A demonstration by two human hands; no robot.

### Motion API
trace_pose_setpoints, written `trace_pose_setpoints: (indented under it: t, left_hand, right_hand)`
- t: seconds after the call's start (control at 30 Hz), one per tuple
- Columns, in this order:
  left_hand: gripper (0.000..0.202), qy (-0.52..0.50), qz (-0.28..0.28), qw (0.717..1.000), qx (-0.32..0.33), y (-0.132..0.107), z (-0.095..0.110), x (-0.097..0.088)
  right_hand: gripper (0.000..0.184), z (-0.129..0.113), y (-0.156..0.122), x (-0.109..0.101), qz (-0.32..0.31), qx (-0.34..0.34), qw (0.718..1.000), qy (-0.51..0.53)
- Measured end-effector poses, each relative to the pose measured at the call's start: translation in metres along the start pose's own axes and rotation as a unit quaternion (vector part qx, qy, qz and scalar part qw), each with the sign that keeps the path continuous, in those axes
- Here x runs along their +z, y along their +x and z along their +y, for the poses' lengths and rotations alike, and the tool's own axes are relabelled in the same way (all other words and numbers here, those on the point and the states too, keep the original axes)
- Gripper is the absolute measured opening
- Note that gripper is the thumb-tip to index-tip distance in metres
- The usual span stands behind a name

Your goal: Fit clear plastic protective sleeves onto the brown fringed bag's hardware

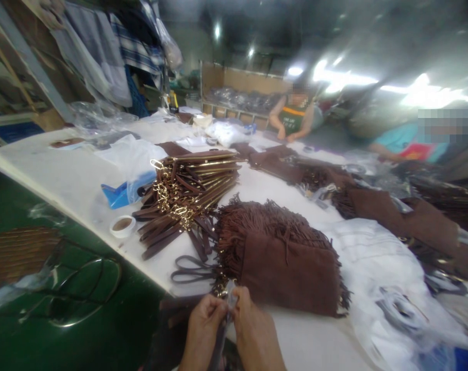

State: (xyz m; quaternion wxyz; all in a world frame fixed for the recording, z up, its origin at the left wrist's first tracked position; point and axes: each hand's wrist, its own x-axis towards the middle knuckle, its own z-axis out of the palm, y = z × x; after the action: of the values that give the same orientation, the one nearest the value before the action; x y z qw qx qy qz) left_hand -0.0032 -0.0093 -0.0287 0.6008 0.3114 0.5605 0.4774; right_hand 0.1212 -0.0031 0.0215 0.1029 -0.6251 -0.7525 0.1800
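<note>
At the near edge of the table my left hand [206, 320] and my right hand [253, 322] are close together, with their fingers pinched. Between the fingertips is a whitish, see-through wrapping [231, 294] at the end of a dark strap [220, 342], which hangs down between my wrists. Gold metal fittings [220, 289] show just beyond the fingers. Right ahead lies a stack of brown fringed suede bag pieces [291, 273], with its fringe to the back and left. A looped dark strap [193, 269] rests to the left of that stack.
A heap of brown straps with gold clasps [187, 190] lies mid-table. Beside it are a roll of tape [122, 225] and a blue packet [116, 195]. White plastic sheeting [377, 263] and more brown pieces [396, 216] cover the right. Two people [291, 119] sit across the table.
</note>
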Motion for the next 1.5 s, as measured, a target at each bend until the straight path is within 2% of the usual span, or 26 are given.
trace_pose_setpoints:
  t: [0.17,0.3,0.43,0.53,0.63,0.83,1.0,1.13,1.23,1.3,1.37,1.43,1.5]
  left_hand:
    - [0.026,-0.015,0.010,1.000,0.003,-0.001,0.000,0.003]
    - [0.027,-0.003,0.000,1.000,0.003,0.000,0.000,0.002]
    - [0.028,0.015,0.008,1.000,-0.005,0.001,0.001,0.000]
    - [0.028,0.014,0.018,1.000,-0.014,-0.001,0.002,0.001]
    - [0.028,0.019,0.021,0.999,-0.018,-0.002,0.005,0.004]
    - [0.025,-0.001,0.022,0.999,-0.032,-0.002,0.010,0.006]
    - [0.028,-0.026,0.006,0.998,-0.063,-0.006,0.014,0.005]
    - [0.029,-0.064,-0.003,0.995,-0.072,-0.012,0.019,0.009]
    - [0.031,-0.083,-0.009,0.993,-0.085,-0.009,0.013,0.008]
    - [0.034,-0.068,-0.014,0.994,-0.085,-0.005,0.006,0.004]
    - [0.034,-0.003,-0.001,0.998,-0.058,-0.002,0.002,0.000]
    - [0.030,0.098,0.016,0.995,0.010,-0.003,0.001,-0.003]
    - [0.026,0.200,0.017,0.974,0.107,-0.006,0.004,-0.003]
  right_hand:
    - [0.040,0.006,-0.006,0.004,0.034,-0.030,0.998,0.043]
    - [0.035,0.009,-0.008,0.016,0.086,-0.036,0.995,0.043]
    - [0.022,0.011,-0.011,0.031,0.139,-0.026,0.986,0.093]
    - [0.014,0.008,-0.015,0.040,0.169,0.034,0.976,0.130]
    - [0.025,0.005,-0.017,0.047,0.183,0.106,0.960,0.186]
    - [0.025,0.011,-0.013,0.053,0.146,0.133,0.934,0.298]
    - [0.018,0.011,-0.016,0.049,0.088,0.174,0.925,0.326]
    - [0.019,0.013,-0.018,0.049,0.086,0.175,0.924,0.330]
    - [0.024,0.015,-0.018,0.056,0.093,0.155,0.917,0.355]
    - [0.028,0.016,-0.017,0.061,0.104,0.140,0.905,0.388]
    - [0.029,0.017,-0.016,0.063,0.103,0.132,0.884,0.437]
    - [0.034,0.018,-0.014,0.062,0.062,0.142,0.848,0.506]
    - [0.046,0.019,-0.011,0.060,0.004,0.174,0.797,0.578]
